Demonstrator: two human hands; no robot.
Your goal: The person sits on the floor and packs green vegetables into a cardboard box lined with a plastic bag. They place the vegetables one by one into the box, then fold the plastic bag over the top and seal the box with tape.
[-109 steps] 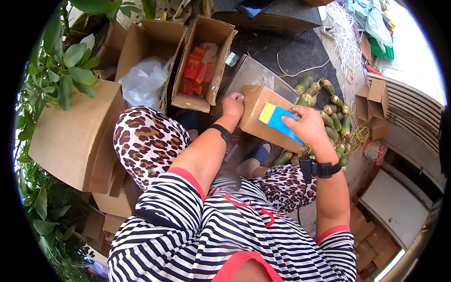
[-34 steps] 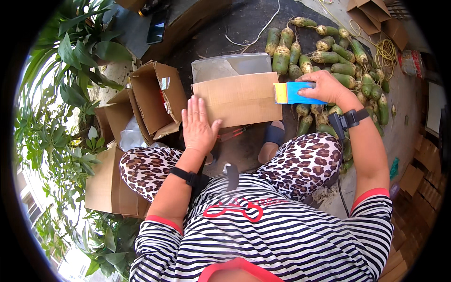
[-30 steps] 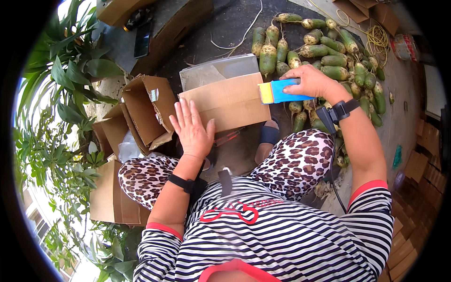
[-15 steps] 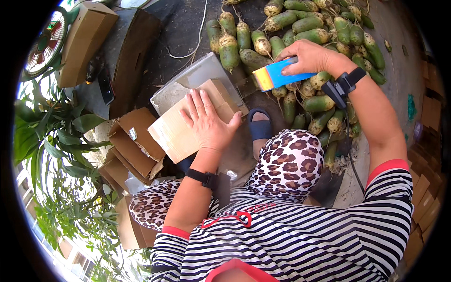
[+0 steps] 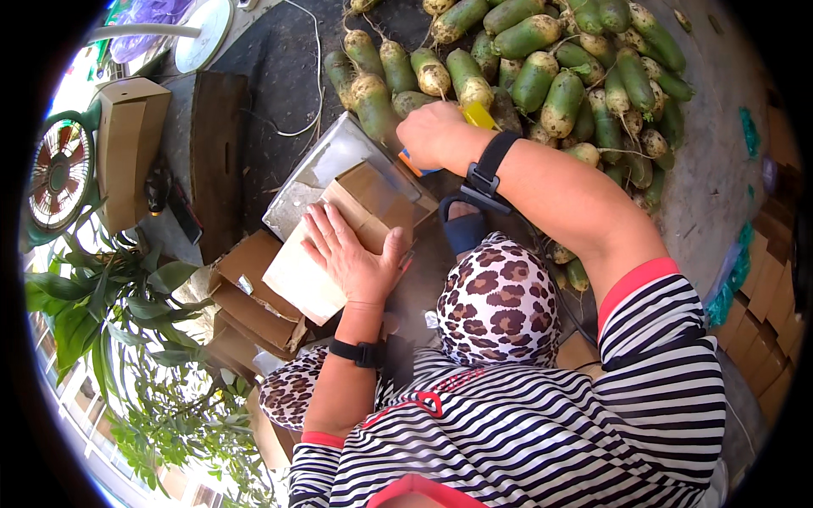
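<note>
Left hand [image 5: 351, 258] flat, fingers and thumb wide, on the box [image 5: 296, 279], fingertips near its far edge. Beyond the box's right side, the right hand [image 5: 439, 135] grips a blue-yellow tool [image 5: 481, 116], mostly hidden. Around the box: grey panel [image 5: 305, 182] past its far edge, carton [image 5: 241, 296] left, slipper [image 5: 466, 230] right, radishes [image 5: 542, 93] far right.

The view comes from the left one of two wide fisheye cameras worn side by side on the person's head, looking steeply down past the striped shirt [image 5: 525, 423] at close range. It faces the cardboard box [image 5: 373, 196] near its middle, takes in green radishes [image 5: 535, 83] along the top, and bends at the rim, by the fan [image 5: 59, 173].
</note>
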